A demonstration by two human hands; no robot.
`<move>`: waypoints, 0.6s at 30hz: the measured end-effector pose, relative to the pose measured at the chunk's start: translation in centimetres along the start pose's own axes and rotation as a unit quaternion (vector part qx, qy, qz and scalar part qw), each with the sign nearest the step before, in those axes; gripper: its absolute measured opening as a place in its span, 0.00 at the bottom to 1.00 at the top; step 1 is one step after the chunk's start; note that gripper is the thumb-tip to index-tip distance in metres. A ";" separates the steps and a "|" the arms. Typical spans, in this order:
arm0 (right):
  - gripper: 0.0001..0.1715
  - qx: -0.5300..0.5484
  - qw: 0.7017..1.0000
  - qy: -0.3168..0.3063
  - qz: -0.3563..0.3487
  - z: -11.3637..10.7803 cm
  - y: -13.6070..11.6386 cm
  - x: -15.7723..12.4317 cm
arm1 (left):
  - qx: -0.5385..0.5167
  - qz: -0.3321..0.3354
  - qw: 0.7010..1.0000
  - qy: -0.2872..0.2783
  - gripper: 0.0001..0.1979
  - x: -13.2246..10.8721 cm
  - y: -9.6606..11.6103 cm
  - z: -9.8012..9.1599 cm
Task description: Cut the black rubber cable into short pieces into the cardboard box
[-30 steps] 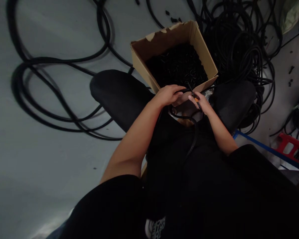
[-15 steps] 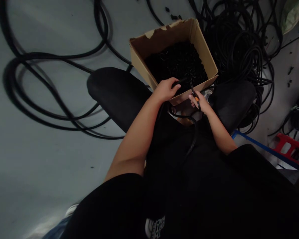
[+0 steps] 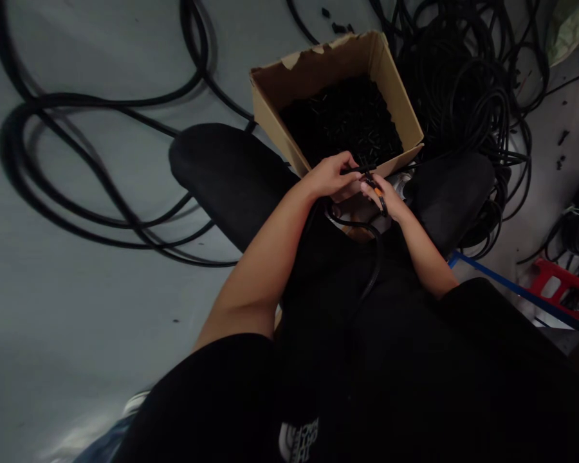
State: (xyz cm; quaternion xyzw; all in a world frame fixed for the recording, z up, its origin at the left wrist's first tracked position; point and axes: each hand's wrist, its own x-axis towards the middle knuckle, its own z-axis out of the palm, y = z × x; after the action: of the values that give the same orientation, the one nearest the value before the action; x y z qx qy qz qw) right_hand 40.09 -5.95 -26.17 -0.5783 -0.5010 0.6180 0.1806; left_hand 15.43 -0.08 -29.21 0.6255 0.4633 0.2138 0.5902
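Over the near edge of the cardboard box (image 3: pixel 296 143), my left hand (image 3: pixel 334 175) pinches the end of a black cable (image 3: pixel 363 169), which points to the right. My right hand (image 3: pixel 390 199) is closed around pliers (image 3: pixel 380 196) with orange and black handles. The jaws of the pliers are at the cable, close by my left fingertips; whether they bite into it I cannot make out. Inside the box lies a heap of short black pieces (image 3: pixel 352 119). A loose length of black cable (image 3: pixel 379 257) hangs down across my lap.
Thick black cable loops (image 3: pixel 101 103) lie on the grey floor at left. A tangled cable pile (image 3: pixel 463 90) rises right of the box. Farther right are a red plastic part (image 3: pixel 557 289) and a blue bar (image 3: pixel 502 280). My knees flank the box.
Both hands have come closer together and the pliers have drawn back toward me, up to the cable. The cable end has shifted slightly toward the box's near edge.
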 end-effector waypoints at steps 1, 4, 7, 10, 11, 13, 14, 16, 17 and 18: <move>0.43 -0.003 1.000 0.001 -0.001 0.0 0.0 0.1 | 0.003 0.004 1.000 0.001 0.22 0.0 0.0 0.0; 0.39 -0.009 1.000 0.006 0.001 0.1 -0.3 0.2 | 0.015 0.015 1.000 0.002 0.22 0.1 -0.1 0.0; 0.38 -0.008 1.000 0.007 0.003 0.1 -0.8 0.2 | 0.020 0.027 0.999 -0.002 0.20 0.2 -0.5 0.1; 0.39 -0.008 1.000 0.014 0.007 0.1 -0.9 0.2 | 0.023 0.031 0.999 -0.001 0.17 0.3 -1.0 0.1; 0.39 -0.009 1.000 0.017 0.010 0.2 -0.9 0.2 | 0.024 0.031 0.999 -0.001 0.17 0.3 -1.2 0.1; 0.38 -0.012 1.000 0.022 0.016 0.3 -0.8 0.3 | 0.027 0.030 0.999 0.000 0.17 0.4 -1.3 0.1; 0.37 -0.017 0.999 0.024 0.017 0.3 -0.7 0.3 | 0.029 0.029 0.999 0.002 0.18 0.4 -1.4 0.0; 0.37 -0.029 0.999 0.028 0.017 0.2 -0.5 0.4 | 0.033 0.026 0.999 0.006 0.20 0.5 -1.3 -0.1; 0.37 -0.035 0.999 0.030 0.016 0.1 -0.5 0.4 | 0.034 0.025 0.999 0.007 0.21 0.5 -1.2 -0.1; 0.38 -0.041 0.999 0.031 0.012 0.0 -0.4 0.5 | 0.036 0.023 0.999 0.009 0.22 0.5 -1.2 -0.1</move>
State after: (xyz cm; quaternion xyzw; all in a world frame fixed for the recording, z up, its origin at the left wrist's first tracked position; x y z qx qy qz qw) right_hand 39.78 -5.39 -26.13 -0.6104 -0.5129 0.5806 0.1650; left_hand 15.16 0.26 -30.42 0.6550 0.4612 0.2159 0.5582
